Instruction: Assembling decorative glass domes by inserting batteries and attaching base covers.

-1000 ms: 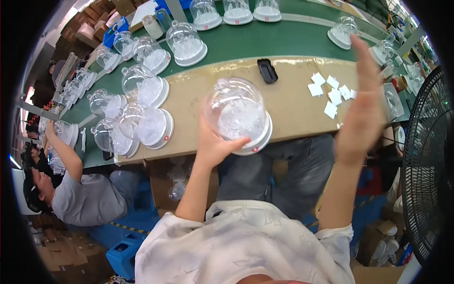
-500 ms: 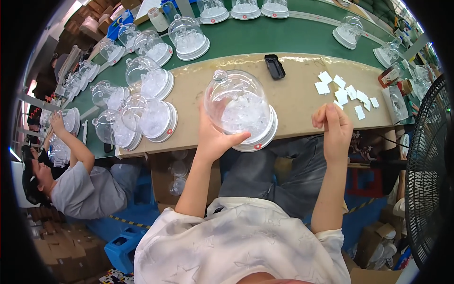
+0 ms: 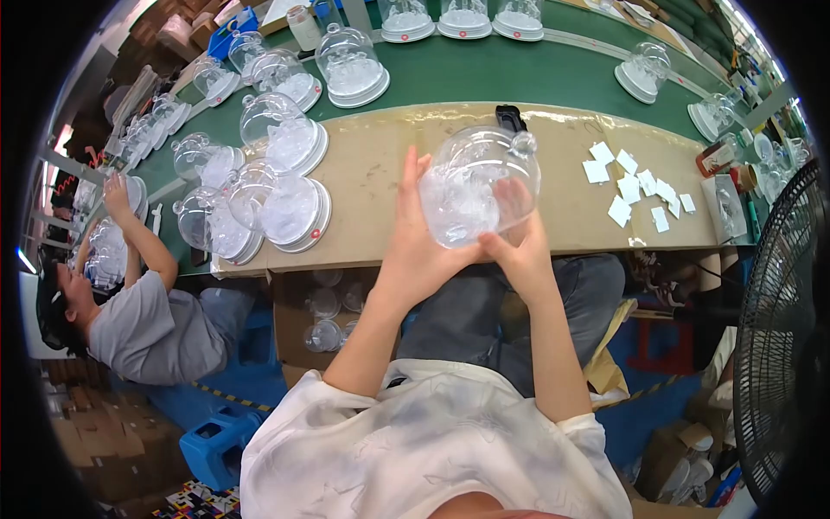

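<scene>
Between my hands, above the near part of the table, is a clear dome cover [image 3: 462, 156] with a round knob and white, icy-looking filling inside. It is tilted, its knob toward the upper right. My left hand [image 3: 417, 251] wraps its left side, fingers stretched up along it. My right hand [image 3: 526, 259] grips the right side, thumb at the front and fingers partly seen through the clear wall. A white base cannot be made out on the held piece from here. Just behind the dome lies a black case [image 3: 510, 118], partly hidden by it.
White square cards [image 3: 629, 189] lie scattered at the right. Several domed pieces on white bases [image 3: 298, 212] stand at the left, and more along the green bench [image 3: 553, 76]. A black fan [image 3: 782, 320] rises at far right. A person in grey [image 3: 164, 333] works at the left.
The dome has moved right and been turned, its knob swinging from upper left to upper right. My right hand has come in from the right and taken hold of it.
</scene>
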Available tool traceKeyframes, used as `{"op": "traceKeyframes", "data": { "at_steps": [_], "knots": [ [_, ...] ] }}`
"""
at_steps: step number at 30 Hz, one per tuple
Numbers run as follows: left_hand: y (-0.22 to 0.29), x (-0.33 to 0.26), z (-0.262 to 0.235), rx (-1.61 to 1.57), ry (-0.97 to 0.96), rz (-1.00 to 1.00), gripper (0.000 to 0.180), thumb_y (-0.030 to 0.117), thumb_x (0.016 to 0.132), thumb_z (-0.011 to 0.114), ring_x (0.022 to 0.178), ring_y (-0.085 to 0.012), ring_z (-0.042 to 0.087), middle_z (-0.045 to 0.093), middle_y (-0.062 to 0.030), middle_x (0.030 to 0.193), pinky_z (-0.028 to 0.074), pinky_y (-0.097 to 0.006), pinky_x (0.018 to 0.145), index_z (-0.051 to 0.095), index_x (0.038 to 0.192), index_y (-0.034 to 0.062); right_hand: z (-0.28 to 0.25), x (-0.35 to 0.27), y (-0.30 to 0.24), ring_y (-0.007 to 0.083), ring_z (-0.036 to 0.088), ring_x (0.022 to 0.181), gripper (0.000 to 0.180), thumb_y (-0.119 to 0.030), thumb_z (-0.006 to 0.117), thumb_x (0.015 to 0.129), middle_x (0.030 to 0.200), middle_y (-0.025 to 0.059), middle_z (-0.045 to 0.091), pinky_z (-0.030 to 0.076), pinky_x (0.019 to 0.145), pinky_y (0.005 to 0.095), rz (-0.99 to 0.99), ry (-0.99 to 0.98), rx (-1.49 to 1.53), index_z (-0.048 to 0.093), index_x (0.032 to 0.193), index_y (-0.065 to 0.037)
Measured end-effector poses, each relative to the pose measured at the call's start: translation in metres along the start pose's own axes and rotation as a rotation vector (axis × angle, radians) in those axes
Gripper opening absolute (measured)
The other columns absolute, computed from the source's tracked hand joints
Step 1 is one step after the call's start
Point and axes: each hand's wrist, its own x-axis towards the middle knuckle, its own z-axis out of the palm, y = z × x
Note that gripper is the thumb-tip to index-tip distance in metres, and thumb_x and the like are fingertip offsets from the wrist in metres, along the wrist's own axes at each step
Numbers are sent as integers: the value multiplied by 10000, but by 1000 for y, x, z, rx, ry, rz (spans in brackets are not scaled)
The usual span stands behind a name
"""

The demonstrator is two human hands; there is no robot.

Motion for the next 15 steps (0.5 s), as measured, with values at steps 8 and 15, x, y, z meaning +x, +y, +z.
{"op": "traceKeyframes", "data": {
  "at_steps": [8, 15],
  "knots": [
    [-14, 5, 3, -13, -200, 89, 1138, 208, 681, 873, 1377, -344, 342, 300, -241, 1488, 326, -427, 1109, 123, 1510, -10, -17, 6, -46, 273, 395, 1353, 763, -520, 490, 973, 1437, 184, 432, 285, 1123, 401, 140, 41, -106, 329, 1443, 59],
    [-37, 22, 3, -598, -68, -164, 924, 380, 878, 697, 1347, -302, 391, 362, -210, 1454, 346, -405, 1090, 145, 1511, -6, -28, 0, -61, 238, 396, 1316, 839, -631, 178, 988, 1384, 167, 494, 244, 1096, 383, 101, -59, -115, 398, 1417, 55]
  ]
}}
